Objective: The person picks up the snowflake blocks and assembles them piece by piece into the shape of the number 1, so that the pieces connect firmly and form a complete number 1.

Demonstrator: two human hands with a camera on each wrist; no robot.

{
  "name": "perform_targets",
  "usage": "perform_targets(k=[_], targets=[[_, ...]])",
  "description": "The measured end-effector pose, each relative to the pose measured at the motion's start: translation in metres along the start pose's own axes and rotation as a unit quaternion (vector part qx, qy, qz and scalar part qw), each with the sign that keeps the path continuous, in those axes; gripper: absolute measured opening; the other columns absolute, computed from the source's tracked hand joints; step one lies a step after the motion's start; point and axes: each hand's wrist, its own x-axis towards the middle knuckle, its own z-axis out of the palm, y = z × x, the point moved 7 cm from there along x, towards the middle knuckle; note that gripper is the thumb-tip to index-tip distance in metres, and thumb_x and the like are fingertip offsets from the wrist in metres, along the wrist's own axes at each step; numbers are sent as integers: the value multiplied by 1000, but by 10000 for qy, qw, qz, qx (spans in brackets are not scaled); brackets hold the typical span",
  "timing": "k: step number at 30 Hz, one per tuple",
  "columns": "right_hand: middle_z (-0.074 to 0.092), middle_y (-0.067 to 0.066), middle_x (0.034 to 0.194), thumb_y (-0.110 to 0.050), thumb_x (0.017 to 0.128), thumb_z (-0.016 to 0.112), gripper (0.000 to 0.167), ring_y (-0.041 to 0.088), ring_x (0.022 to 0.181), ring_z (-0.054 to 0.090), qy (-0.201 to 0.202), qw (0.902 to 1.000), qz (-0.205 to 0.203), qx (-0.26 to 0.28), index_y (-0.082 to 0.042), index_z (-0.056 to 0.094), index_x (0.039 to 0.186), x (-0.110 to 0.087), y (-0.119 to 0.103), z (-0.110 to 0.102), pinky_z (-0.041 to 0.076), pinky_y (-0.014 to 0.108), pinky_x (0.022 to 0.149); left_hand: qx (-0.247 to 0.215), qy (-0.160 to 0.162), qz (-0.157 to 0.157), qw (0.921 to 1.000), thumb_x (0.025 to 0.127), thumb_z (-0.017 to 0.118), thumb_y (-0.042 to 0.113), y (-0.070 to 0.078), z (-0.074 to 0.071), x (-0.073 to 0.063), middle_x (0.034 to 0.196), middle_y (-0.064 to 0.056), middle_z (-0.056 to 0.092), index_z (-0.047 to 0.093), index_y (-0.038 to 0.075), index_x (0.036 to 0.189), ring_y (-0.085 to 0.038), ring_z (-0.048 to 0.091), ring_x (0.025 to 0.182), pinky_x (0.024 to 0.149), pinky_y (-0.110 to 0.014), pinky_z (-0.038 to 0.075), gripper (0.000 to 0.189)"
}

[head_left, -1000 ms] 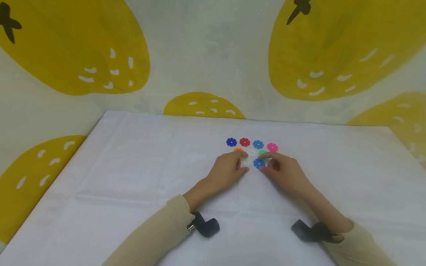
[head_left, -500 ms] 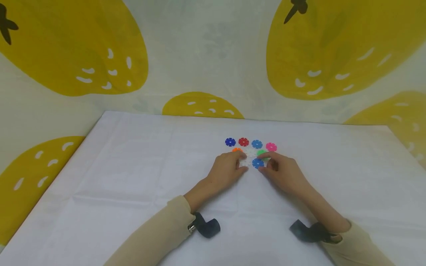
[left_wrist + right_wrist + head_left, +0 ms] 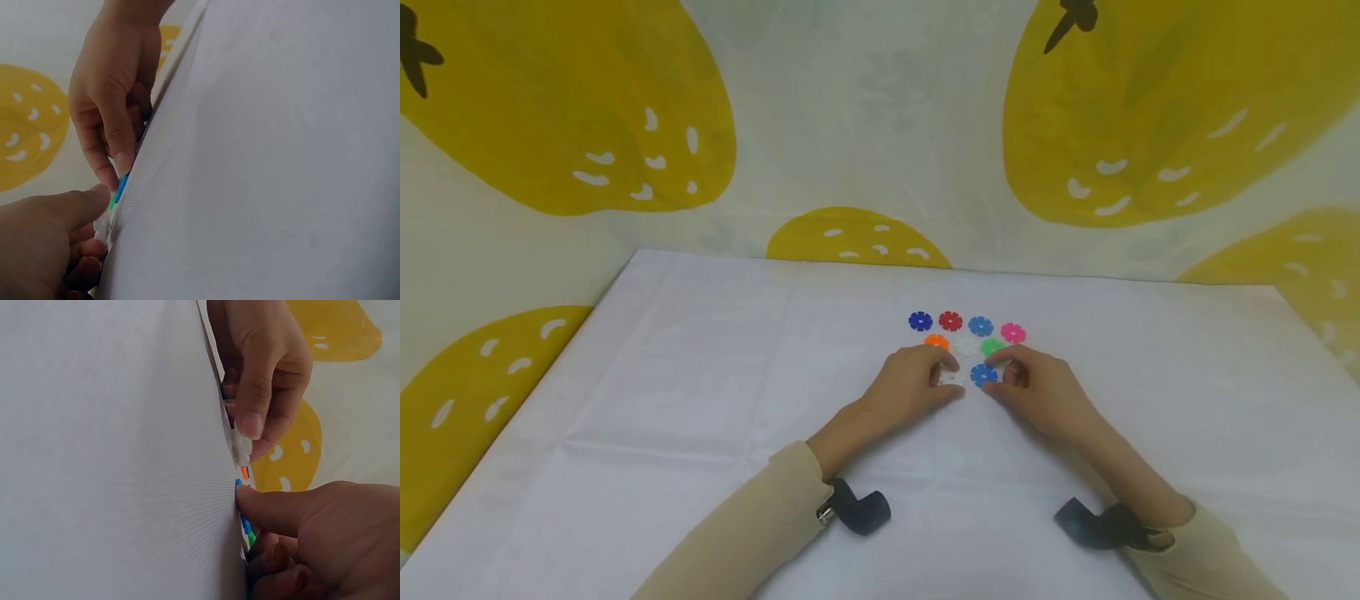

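Observation:
Small notched plastic discs, like snowflake building discs, lie on the white tabletop. In the head view my left hand [image 3: 906, 387] holds a white disc [image 3: 952, 378] between thumb and index finger; the left wrist partly hides it. The right wrist view shows this white disc [image 3: 242, 449] at the thumb tip. My right hand [image 3: 1051, 390] pinches a blue disc [image 3: 984, 376] by its edges, close to the right of the white one. A green disc [image 3: 992, 346] lies partly behind my right index finger. An orange disc [image 3: 936, 342] sits just beyond my left fingers.
Beyond the hands, a row holds a dark blue disc [image 3: 921, 321], a red disc [image 3: 951, 321], a lighter blue disc [image 3: 981, 326] and a pink disc [image 3: 1012, 332]. Another white disc [image 3: 967, 345] lies between orange and green. A patterned cloth [image 3: 880, 150] hangs behind the table [image 3: 700, 350].
My left hand has drawn the white disc slightly toward me, away from the other white disc. The blue disc in my right hand has also come slightly nearer. The far row has stayed put.

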Motion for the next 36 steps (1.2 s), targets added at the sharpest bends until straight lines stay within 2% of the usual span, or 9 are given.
perform_targets(k=[7, 13, 17, 21, 24, 28, 33, 36], targets=[[52, 3, 71, -19, 85, 72, 34, 19, 65, 49, -102, 9999, 105, 7, -3, 61, 113, -1, -2, 0, 43, 25, 55, -161, 231, 172, 9995, 91, 67, 27, 1, -4, 0, 65, 5, 53, 72, 9, 108, -9, 49, 64, 59, -18, 40, 25], [52, 4, 72, -19, 84, 73, 34, 20, 67, 50, -82, 9999, 122, -6, -3, 60, 112, -1, -4, 0, 44, 26, 56, -146, 420, 309, 9985, 94, 62, 19, 1, -8, -2, 78, 1, 64, 71, 5, 106, -10, 52, 68, 63, -18, 43, 20], [59, 6, 86, -21, 83, 76, 36, 21, 76, 54, 1, 9999, 169, 16, -5, 60, 111, -2, -3, -1, 50, 28, 62, -136, 529, 325, 9980, 94, 62, 13, 0, -9, -4, 84, -3, 67, 70, 3, 102, -11, 54, 71, 67, -17, 46, 15], [64, 9, 97, -20, 82, 76, 33, 22, 81, 56, 118, 9998, 139, 38, -6, 60, 107, -3, -5, -4, 51, 29, 66, -283, 617, 198, 9975, 92, 64, 13, -3, -10, -7, 84, -1, 65, 70, 4, 99, -11, 53, 73, 68, -16, 46, 13], [66, 8, 95, -17, 83, 75, 27, 22, 79, 58, 206, 9997, 68, 57, -7, 60, 103, -5, -9, -5, 50, 30, 66, -525, 664, 99, 9964, 92, 65, 13, -3, -14, -13, 79, 0, 60, 70, 4, 98, -12, 51, 71, 65, -18, 45, 12], [67, 6, 89, -16, 84, 75, 24, 22, 79, 61, 287, 9995, -18, 98, -8, 59, 100, -7, -13, -7, 51, 33, 69, -1082, 536, -8, 9927, 93, 63, 11, -2, -17, -26, 69, 1, 59, 69, 3, 101, -11, 51, 64, 61, -21, 44, 12], [65, 1, 80, -20, 84, 75, 31, 19, 73, 62, 209, 9995, 22, 249, -11, 61, 111, -7, -13, -6, 52, 31, 66, -1543, 470, 14, 9869, 93, 62, 9, -2, -17, -41, 63, 3, 58, 66, 4, 102, -6, 53, 57, 59, -22, 46, 11], [63, 1, 75, -21, 86, 73, 34, 16, 66, 62, -19, 9976, 60, 687, -15, 63, 118, -8, -14, -3, 53, 28, 63, -1590, 593, 179, 9853, 94, 61, 8, -1, -18, -48, 65, 3, 59, 65, 4, 103, -6, 53, 56, 59, -22, 47, 11]])
